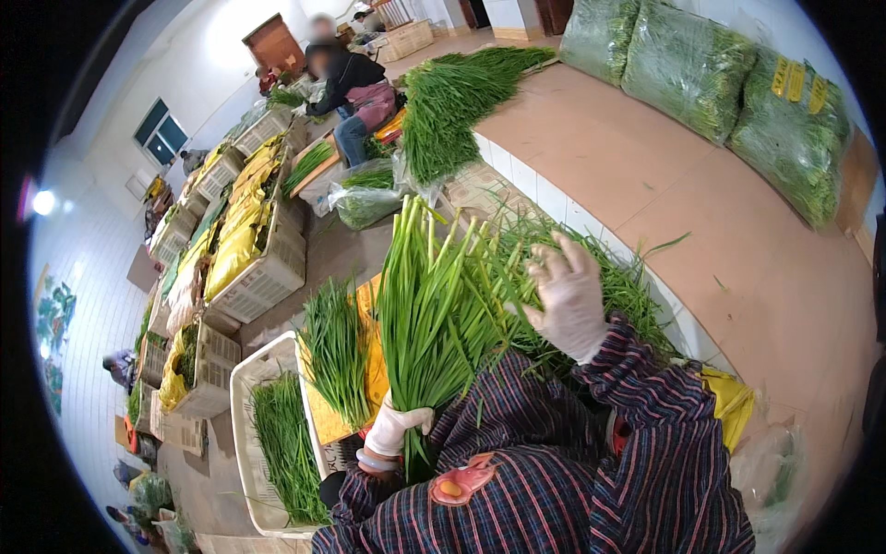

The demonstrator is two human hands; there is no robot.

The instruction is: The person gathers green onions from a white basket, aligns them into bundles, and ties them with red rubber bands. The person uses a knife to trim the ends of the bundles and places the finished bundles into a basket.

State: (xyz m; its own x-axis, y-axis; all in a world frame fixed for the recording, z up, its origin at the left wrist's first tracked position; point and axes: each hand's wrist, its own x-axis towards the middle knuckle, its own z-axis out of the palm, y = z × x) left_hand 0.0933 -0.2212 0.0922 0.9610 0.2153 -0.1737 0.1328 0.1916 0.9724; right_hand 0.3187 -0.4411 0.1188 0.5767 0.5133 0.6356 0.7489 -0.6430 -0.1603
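Note:
A thick bunch of garlic chives (425, 314) stands upright before me, its pale stem ends at the top and leaves hanging down. My left hand (399, 430), in a white glove, is wrapped round its lower part. To the right of the bunch, my gloved right hand (568, 300) is raised with fingers apart and bent, nothing plainly in it. Behind that hand lies a heap of loose chives (618, 277). Another bunch of chives (334, 351) rests on a yellow-topped board (372, 319) at the left.
A white crate (242, 406) with more chives stands at my left. Farther left are rows of crates (277, 268) with yellow covers. A tiled ledge (591, 138) bears a chive pile (452, 102) and stuffed clear bags (688, 69). A co-worker (355, 97) sits ahead.

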